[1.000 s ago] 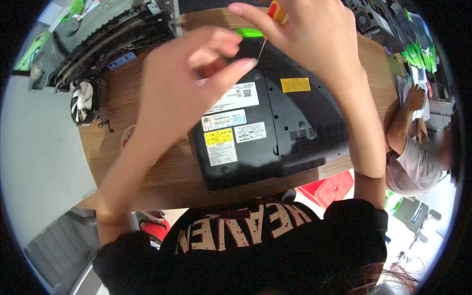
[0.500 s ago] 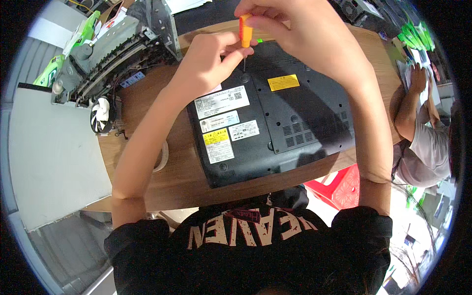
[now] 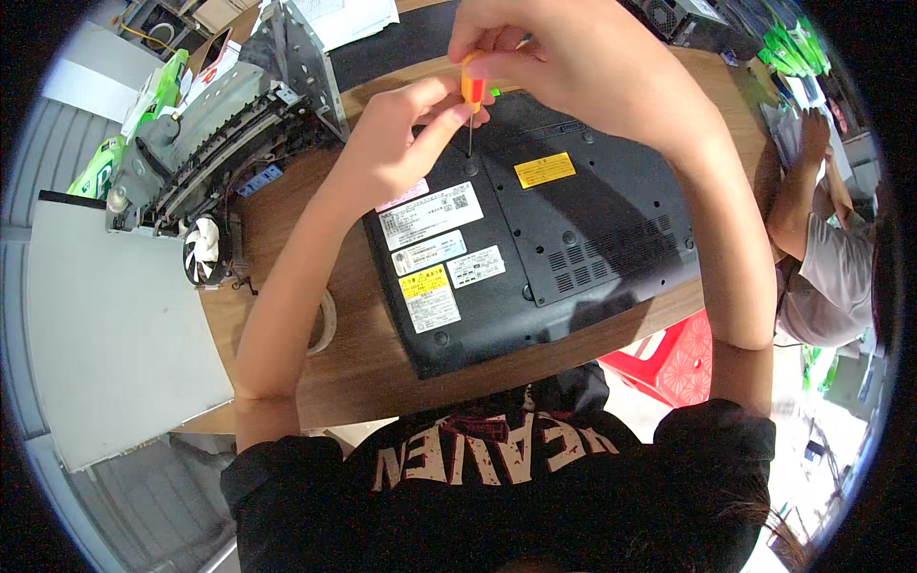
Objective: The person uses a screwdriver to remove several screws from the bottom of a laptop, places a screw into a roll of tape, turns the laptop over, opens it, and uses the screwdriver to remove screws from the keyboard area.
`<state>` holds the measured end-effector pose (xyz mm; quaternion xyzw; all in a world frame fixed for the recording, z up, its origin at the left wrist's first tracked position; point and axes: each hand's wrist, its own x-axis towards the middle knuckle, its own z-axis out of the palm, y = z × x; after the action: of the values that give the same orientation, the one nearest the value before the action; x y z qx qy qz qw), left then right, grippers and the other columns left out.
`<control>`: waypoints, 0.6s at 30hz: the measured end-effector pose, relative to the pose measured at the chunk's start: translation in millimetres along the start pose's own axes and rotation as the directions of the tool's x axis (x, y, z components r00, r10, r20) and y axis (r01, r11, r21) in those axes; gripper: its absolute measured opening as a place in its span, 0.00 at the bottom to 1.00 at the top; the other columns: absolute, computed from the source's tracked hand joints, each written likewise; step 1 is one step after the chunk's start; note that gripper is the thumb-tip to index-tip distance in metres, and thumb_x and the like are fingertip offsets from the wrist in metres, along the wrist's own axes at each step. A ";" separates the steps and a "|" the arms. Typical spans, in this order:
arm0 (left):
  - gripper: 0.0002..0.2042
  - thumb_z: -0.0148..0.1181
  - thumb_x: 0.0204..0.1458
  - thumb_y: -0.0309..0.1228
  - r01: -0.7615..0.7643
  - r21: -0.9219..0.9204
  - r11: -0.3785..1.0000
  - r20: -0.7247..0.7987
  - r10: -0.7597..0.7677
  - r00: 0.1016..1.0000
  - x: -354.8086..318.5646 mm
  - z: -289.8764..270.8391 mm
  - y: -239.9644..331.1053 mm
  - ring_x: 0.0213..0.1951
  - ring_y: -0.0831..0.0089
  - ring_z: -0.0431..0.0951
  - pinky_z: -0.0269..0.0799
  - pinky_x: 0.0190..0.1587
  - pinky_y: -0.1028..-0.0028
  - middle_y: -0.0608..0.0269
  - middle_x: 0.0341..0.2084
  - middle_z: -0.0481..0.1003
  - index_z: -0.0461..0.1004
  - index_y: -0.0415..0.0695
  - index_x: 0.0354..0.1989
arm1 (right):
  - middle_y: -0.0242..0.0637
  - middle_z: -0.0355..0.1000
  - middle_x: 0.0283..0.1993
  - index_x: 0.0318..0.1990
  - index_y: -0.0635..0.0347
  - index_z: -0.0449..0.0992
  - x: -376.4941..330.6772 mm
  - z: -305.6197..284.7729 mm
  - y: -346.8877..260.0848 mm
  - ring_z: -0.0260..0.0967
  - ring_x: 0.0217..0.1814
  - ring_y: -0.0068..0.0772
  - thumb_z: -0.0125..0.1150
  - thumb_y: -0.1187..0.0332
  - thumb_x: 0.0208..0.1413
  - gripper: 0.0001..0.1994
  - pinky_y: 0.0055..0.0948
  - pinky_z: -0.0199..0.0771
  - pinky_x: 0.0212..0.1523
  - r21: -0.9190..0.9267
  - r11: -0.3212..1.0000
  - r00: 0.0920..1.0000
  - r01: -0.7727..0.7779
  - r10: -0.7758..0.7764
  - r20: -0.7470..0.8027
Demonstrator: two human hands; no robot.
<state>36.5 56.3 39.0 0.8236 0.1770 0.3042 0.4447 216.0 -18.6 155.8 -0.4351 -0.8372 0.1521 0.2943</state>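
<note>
A black laptop (image 3: pixel 583 205) lies bottom side up on the wooden table, with several white and yellow labels and a vented cover panel. Above its far left part stands a screwdriver (image 3: pixel 474 88) with a yellow and red handle, its thin shaft pointing down at a screw hole. My right hand (image 3: pixel 530 53) pinches the top of the handle. Lower on the handle, the fingers of my left hand (image 3: pixel 406 129) close round it near the shaft. The tip appears to meet the laptop at the hole.
An opened machine chassis (image 3: pixel 229 105) and a small white fan (image 3: pixel 202 250) stand at the left. A white board (image 3: pixel 124 325) covers the near left. A tape roll (image 3: pixel 325 320) sits beside my left forearm. At right, another person's arm (image 3: pixel 798 186) rests by papers; a red stool (image 3: pixel 678 363) stands below.
The screwdriver's handle has turned, showing its red part on another side. The whole view has shifted slightly, and both hands still hold the screwdriver over the same area.
</note>
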 end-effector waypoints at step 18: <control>0.13 0.59 0.53 0.25 -0.010 -0.095 0.995 -0.007 0.009 1.000 1.7 5.5 -2.1 0.40 0.73 0.78 0.73 0.46 0.74 0.59 0.38 0.78 0.72 0.35 0.46 | 0.49 0.71 0.21 0.24 0.68 0.75 0.7 11.2 -6.2 0.73 0.27 0.50 0.62 0.65 0.49 0.12 0.38 0.74 0.31 -0.328 0.945 0.999 -0.013 -0.002 -0.045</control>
<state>41.3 54.9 35.5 0.8014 0.1597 0.3169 0.4815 204.7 -21.5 150.5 -0.4836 -0.8428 0.0017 0.2362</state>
